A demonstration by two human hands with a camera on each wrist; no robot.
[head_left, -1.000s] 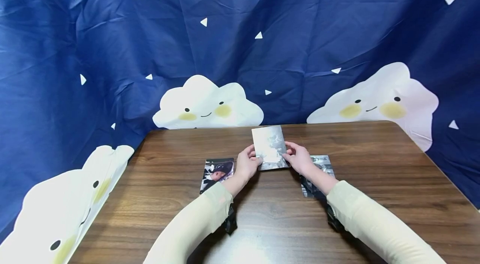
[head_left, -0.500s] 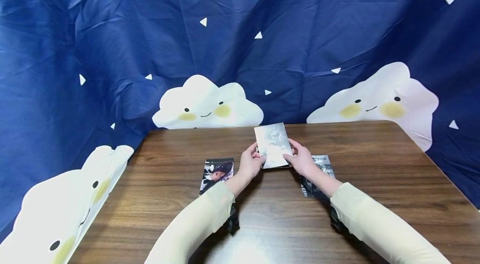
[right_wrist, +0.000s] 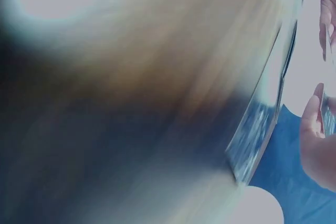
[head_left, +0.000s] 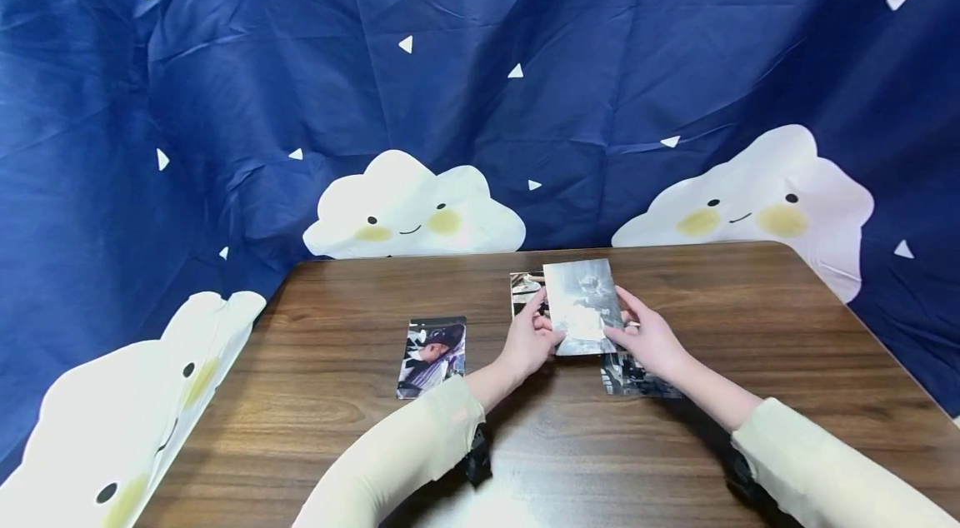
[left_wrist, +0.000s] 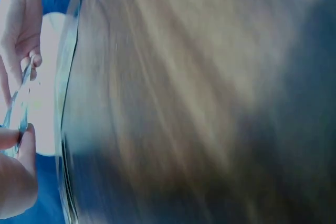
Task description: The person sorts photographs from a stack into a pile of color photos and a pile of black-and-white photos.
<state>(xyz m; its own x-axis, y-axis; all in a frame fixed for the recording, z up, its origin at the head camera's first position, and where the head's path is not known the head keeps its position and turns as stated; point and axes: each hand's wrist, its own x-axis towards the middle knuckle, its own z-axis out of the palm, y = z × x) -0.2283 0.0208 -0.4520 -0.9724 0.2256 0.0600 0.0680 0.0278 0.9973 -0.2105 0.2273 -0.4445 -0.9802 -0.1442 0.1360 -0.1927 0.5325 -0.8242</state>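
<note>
In the head view, a glossy grey photo print (head_left: pixel 577 299) is held up, tilted, above the table. My left hand (head_left: pixel 527 342) pinches its lower left side; my right hand (head_left: pixel 651 341) pinches the lower right. The left wrist view catches the print (left_wrist: pixel 18 100) nearly edge-on between both hands. Behind my left fingers lies a second photo (head_left: pixel 522 288), partly covered. Under the held print and right hand lies a dark photo (head_left: pixel 626 378), mostly hidden in the head view; the right wrist view has a photo (right_wrist: pixel 252 129) flat on the table.
A colour photo (head_left: pixel 431 357) lies to the left on the brown wooden table (head_left: pixel 315 428). Behind the table's far edge hangs a blue cloth (head_left: pixel 465 95) with white clouds and small triangles. Glare whitens the table near the front.
Both hands have carried the grey print to the right and slightly nearer. A photo behind it has come into view, while the print now covers part of the right photo.
</note>
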